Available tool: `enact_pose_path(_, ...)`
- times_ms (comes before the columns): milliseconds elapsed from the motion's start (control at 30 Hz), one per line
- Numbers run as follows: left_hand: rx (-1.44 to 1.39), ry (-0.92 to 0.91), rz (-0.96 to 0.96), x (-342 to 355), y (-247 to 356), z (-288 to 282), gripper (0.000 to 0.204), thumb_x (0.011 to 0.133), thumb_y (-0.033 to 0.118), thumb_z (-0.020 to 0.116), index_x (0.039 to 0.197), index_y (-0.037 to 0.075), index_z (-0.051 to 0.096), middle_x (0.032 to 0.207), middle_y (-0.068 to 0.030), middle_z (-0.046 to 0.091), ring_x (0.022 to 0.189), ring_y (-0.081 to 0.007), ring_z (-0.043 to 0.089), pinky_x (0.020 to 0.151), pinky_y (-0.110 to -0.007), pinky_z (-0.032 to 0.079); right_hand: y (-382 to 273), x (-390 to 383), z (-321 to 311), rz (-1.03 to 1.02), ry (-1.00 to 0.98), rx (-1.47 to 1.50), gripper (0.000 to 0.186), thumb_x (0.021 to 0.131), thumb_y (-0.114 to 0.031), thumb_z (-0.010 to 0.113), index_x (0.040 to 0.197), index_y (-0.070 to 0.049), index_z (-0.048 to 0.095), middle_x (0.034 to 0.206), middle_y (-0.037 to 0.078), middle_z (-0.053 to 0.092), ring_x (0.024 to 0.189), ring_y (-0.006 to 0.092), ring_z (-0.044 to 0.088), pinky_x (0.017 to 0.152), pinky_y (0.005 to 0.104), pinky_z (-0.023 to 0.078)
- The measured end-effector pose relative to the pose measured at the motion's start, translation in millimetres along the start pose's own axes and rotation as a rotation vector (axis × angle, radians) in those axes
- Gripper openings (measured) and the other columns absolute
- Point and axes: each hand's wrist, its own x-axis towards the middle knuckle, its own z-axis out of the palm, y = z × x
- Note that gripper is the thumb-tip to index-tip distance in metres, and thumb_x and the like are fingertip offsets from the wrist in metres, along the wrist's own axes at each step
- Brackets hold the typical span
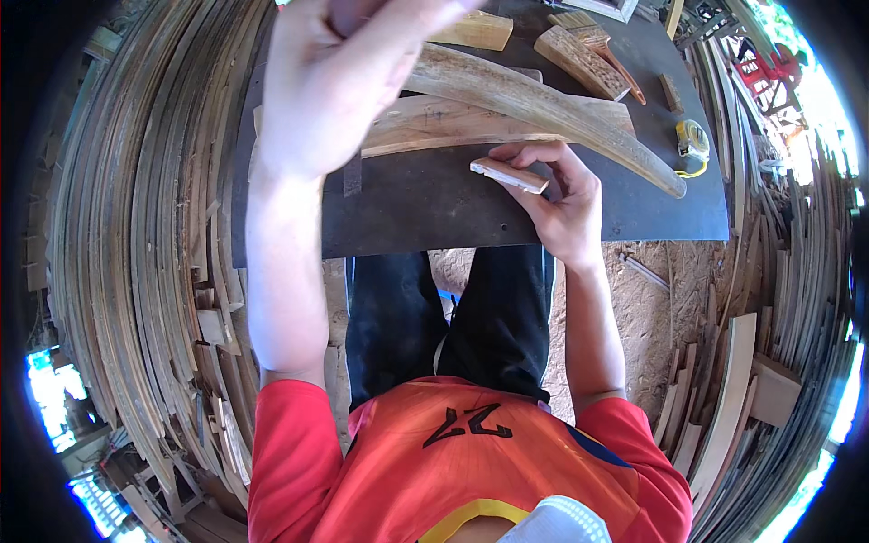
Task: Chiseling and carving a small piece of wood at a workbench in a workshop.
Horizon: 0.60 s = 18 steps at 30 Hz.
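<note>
My left hand is raised close to the camera at the top, its fingertips cut off by the picture's edge, so what it holds, if anything, cannot be made out. My right hand grips a small flat wooden piece with a pale edge, at the dark tabletop's near side. Just beyond lie a long curved wooden piece and a straighter board, the curved one crossing over the board.
The dark table also bears a short block, another block beside a brush, a small offcut and a yellow tape measure. Stacked wood strips line both sides; dirt floor shows below.
</note>
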Motion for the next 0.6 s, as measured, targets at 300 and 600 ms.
enact_pose_path(300,0.915,0.579,-0.788,17,28,56,0.035,0.104,0.022,0.065,0.072,0.010,0.059,0.053,0.0082,0.043,0.043,-0.0023,0.034,0.041,-0.026,0.019,-2,4,5,-0.002,0.003,-0.049,0.024,0.083,0.009,0.072,0.096,-0.002,0.055,0.109,0.015,0.077,0.104,0.0235,0.074,0.092,0.0325,0.056)
enact_pose_path(600,0.482,0.347,-0.385,7,24,43,0.035,0.106,0.023,0.062,0.074,0.012,0.058,0.052,0.0088,0.040,0.040,-0.0016,0.032,0.038,-0.025,0.019,-5,3,9,0.023,-0.055,-0.233,0.021,0.092,0.008,0.069,0.099,-0.001,0.051,0.109,0.018,0.076,0.106,0.0234,0.073,0.095,0.0330,0.054)
